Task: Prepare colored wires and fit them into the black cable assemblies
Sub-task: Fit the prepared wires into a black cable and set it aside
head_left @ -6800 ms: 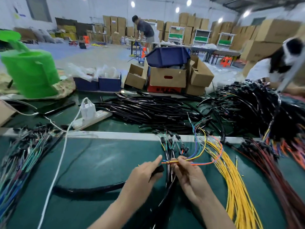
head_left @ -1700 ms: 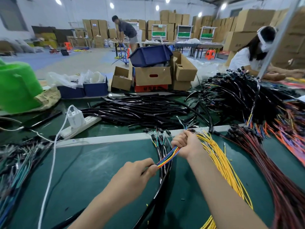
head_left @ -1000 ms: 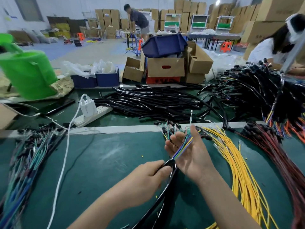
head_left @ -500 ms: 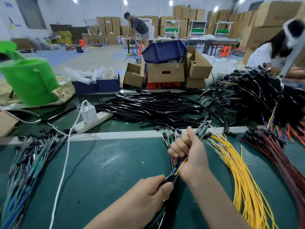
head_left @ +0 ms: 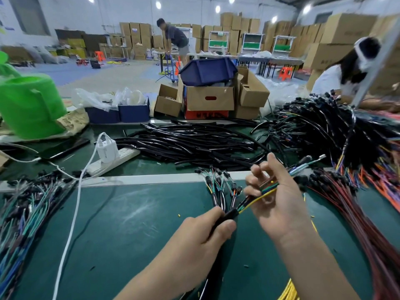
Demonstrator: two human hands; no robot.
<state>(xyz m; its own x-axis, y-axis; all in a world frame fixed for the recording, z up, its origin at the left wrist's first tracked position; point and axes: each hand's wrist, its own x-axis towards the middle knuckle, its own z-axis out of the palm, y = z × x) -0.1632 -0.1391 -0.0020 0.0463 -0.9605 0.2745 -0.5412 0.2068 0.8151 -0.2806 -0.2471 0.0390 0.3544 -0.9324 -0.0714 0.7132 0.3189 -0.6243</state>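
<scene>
Our left hand (head_left: 201, 241) grips the black cable (head_left: 228, 215) end; our right hand (head_left: 277, 206) (half-open, blurred) curls loosely round the colored wires (head_left: 263, 194).

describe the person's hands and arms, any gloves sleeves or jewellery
The left hand and right hand are bare: no gloves, rings or tape visible. No watch or bracelet at either wrist, and no sleeves on the forearms as far as the frame shows.
</scene>
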